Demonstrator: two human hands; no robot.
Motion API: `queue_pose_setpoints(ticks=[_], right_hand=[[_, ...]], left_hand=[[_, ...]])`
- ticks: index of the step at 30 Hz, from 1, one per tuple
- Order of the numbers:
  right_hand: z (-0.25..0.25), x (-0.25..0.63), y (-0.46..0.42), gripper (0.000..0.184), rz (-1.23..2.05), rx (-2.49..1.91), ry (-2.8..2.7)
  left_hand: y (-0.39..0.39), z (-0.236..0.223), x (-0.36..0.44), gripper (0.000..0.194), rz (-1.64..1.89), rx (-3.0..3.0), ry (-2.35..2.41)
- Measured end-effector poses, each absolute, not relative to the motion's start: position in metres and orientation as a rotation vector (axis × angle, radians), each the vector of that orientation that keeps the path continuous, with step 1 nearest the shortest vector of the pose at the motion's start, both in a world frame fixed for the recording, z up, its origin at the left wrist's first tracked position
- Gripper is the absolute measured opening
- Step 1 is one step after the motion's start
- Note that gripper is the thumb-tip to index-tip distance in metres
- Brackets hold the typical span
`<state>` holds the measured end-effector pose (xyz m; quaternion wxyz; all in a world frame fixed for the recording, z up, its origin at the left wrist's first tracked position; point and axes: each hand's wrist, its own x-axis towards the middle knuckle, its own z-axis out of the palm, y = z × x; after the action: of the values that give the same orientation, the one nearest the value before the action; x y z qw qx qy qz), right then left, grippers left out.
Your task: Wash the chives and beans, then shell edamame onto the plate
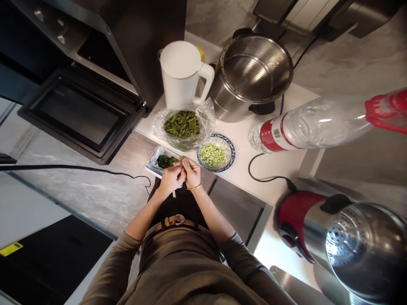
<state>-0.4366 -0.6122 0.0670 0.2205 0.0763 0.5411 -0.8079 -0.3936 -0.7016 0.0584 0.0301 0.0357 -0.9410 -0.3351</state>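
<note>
Both hands meet over the counter edge, pinching a green bean pod [182, 161] between their fingertips. My left hand [170, 178] is closed on the pod's near side. My right hand [191, 171], with a gold bangle on its wrist, is closed on the other side. Just beyond the hands lies a clear tray [154, 160] with dark green empty pods. A plastic bag [182, 124] full of whole pods stands behind it. To the right, a blue-rimmed plate [230, 154] holds shelled pale green beans.
A white kettle [182, 72] and a steel pot [254, 72] stand at the back. A large plastic bottle [314, 125] lies on its side at the right. A red-and-steel cooker [346, 237] sits near right. An open oven door [79, 114] is at the left, with a black cord [79, 169] below it.
</note>
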Motion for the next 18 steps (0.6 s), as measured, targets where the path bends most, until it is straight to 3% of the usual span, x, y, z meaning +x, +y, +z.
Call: queue_pose_setpoints(ticks=[10, 18], right_hand=[[0.055, -0.443, -0.612, 0.029, -2.062, 0.458, 1.32], [0.05, -0.445, -0.607, 0.038, -1.992, 0.415, 1.423]], left_hand=[[-0.72, 0.075, -0.395, 0.033, -1.312, 0.345, -3.054], [-0.73, 0.08, -0.39, 0.024, -0.682, 0.116, -3.179]])
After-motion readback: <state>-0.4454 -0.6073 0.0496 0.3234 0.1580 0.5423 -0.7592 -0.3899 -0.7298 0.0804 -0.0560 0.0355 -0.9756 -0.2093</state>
